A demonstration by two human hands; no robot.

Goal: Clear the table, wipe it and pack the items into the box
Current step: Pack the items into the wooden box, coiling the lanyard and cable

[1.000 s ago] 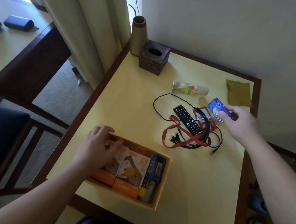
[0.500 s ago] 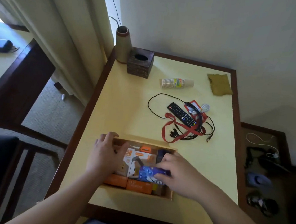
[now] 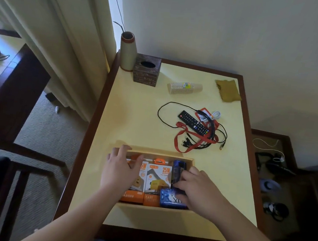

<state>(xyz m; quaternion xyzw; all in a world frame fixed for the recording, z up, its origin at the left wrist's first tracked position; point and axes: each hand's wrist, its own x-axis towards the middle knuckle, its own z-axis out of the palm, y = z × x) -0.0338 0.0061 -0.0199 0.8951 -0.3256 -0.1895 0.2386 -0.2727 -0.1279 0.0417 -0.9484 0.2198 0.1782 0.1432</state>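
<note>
Change from a second ago is seen chiefly at the right hand (image 3: 198,190): it was then stretched out over the far right of the table (image 3: 141,118), pinching a small blue packet (image 3: 172,199) beside the tangle of cables, and half a second ago the packet was being carried in over the box (image 3: 160,153); now the packet is lowered into the near right corner of the box, against the right-hand orange charger carton (image 3: 157,182). The left hand (image 3: 119,170) has stayed at the box's far left corner, fingers relaxed and spread over the rim and the left orange carton (image 3: 137,192), nothing being gripped. The right hand is laid over the packet's far right edge with fingers curled onto it, so the packet is still held. A dark blue item (image 3: 178,167) is stood in the box just beyond the right hand's fingers. Further up the table, from left to right, a tall vase (image 3: 127,52), a dark tissue box (image 3: 147,69), a sleeve of paper cups (image 3: 184,88), a black remote (image 3: 194,122) lying within a red lanyard (image 3: 179,141) and black cables (image 3: 163,111), and an olive cloth (image 3: 228,90) are left unpacked, well apart from both hands.
</note>
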